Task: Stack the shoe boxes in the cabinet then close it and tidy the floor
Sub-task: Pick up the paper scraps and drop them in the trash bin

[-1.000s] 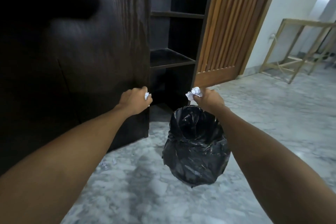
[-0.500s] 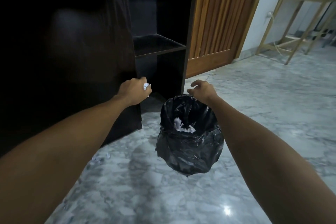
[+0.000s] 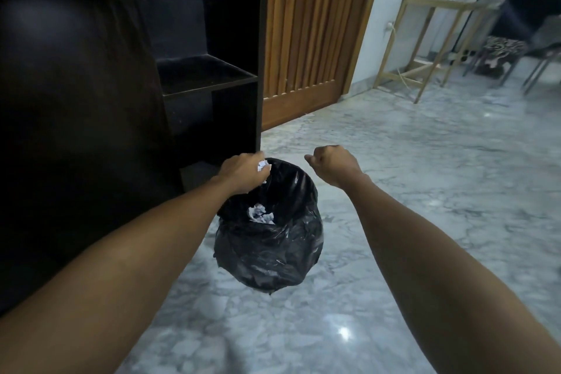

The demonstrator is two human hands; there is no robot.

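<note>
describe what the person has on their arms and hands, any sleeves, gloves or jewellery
Nothing shows on either. The left hand and right hand are bare: no gloves, rings, watch or bands. Both forearms are uncovered right to the frame edge, no sleeve in view.

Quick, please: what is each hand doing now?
Left hand: closed on a paper ball, over the bin.
Right hand: loosely closed, holding nothing visible.

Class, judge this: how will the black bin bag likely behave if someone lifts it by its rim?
The black bin bag looks thin and crinkled, so it would probably sag and fold. Only crumpled paper shows inside, so it is likely light. Its glossy film may be slippery.
</note>
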